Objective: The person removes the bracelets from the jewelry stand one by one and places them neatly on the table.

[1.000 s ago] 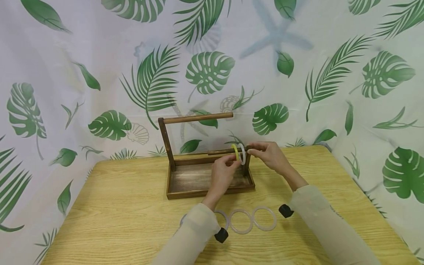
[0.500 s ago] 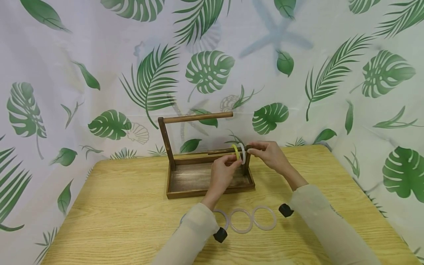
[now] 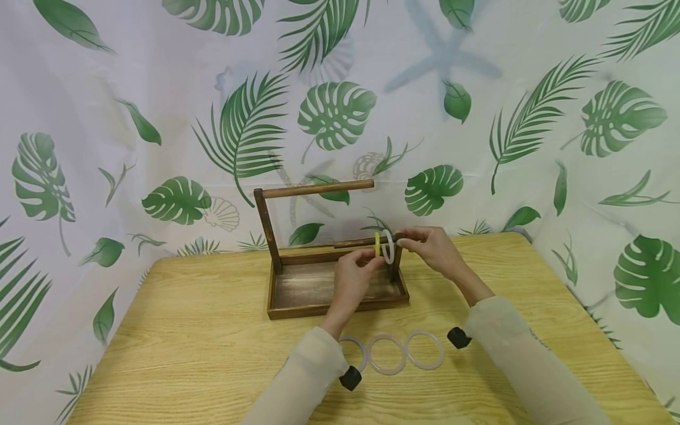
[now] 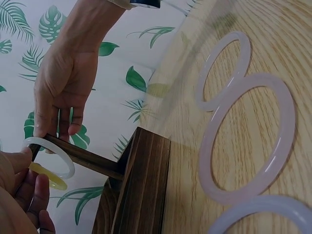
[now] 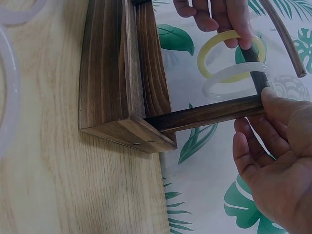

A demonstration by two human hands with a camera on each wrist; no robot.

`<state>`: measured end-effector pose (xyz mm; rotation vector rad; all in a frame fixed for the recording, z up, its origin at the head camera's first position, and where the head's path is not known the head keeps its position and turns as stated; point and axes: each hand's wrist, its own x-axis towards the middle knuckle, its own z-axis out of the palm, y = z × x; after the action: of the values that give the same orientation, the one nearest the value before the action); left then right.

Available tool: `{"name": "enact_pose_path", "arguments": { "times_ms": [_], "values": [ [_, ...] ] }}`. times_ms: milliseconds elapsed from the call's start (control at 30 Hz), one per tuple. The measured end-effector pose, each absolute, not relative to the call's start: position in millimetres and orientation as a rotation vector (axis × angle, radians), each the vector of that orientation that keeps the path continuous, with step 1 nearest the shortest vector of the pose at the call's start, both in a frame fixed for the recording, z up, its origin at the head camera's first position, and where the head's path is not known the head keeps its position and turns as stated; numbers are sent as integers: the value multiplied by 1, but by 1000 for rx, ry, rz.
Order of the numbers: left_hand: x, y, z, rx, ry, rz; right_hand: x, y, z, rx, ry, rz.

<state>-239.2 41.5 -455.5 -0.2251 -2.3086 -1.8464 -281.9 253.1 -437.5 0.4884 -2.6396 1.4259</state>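
A dark wooden stand has a shallow tray (image 3: 329, 311), a tall left post (image 3: 267, 230) with an upper rod (image 3: 319, 189), and a short right post (image 5: 209, 114) bearing a lower rod (image 3: 350, 243). My left hand (image 3: 352, 280) pinches a yellow bangle (image 3: 377, 244) between thumb and fingers; the lower rod passes through it. Closer to the right post, a whitish translucent bangle (image 3: 385, 254) hangs round the same rod, a small gap from the yellow one. My right hand (image 3: 435, 251) grips the corner where rod and right post meet, thumb on the near side.
Three pale bangles lie in a row on the wooden table in front of the stand: a clear one (image 3: 427, 368), a pinkish one (image 4: 288, 122) and a lilac one (image 4: 263, 202), partly covered by the left sleeve (image 3: 313, 366). A leaf-patterned cloth (image 3: 340, 59) hangs close behind.
My left hand has shifted slightly left along the rod with the yellow bangle, which now stands more upright and farther from the white one. My right hand stays put.
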Motion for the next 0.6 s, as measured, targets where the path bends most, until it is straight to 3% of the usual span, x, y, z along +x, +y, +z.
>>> {"name": "enact_pose_path", "arguments": {
  "times_ms": [600],
  "values": [
    [-240,30,-459,-204,-2303,-1801,-281,253,-435,463,-2663,1412]
  ]
}}
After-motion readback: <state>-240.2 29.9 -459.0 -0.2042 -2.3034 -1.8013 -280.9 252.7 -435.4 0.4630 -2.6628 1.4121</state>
